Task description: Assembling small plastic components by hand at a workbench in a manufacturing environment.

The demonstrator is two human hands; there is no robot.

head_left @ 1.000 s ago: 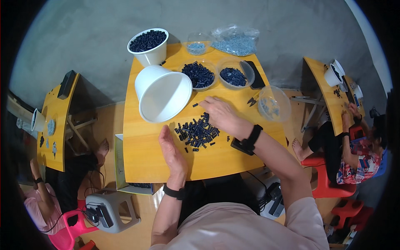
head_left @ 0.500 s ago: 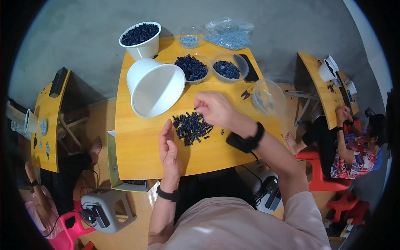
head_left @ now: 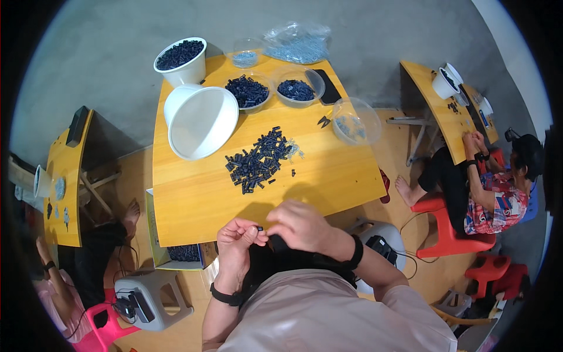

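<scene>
Just off the table's near edge, in front of my body, my left hand (head_left: 236, 239) pinches a small black plastic piece (head_left: 260, 229) between thumb and fingertips. My right hand (head_left: 302, 226) is close beside it with fingers curled; whatever its fingertips hold is hidden. Beyond the hands lies a loose pile of similar black pieces (head_left: 255, 164) on the yellow wooden table (head_left: 193, 214). A few small silvery parts (head_left: 295, 150) lie against the pile's right side. One black piece (head_left: 293, 172) rests apart, near the pile.
Behind the pile are a tipped white tub (head_left: 202, 126), a white tub of black pieces (head_left: 182, 75) and clear bowls of dark parts (head_left: 296, 91). At right are small pliers (head_left: 324, 121) and a clear bowl (head_left: 356, 126). People sit at tables on both sides.
Both hands have drawn back from the pile toward my body and come together. The left now holds a black piece. The silvery parts beside the pile are uncovered, and the view has shifted.
</scene>
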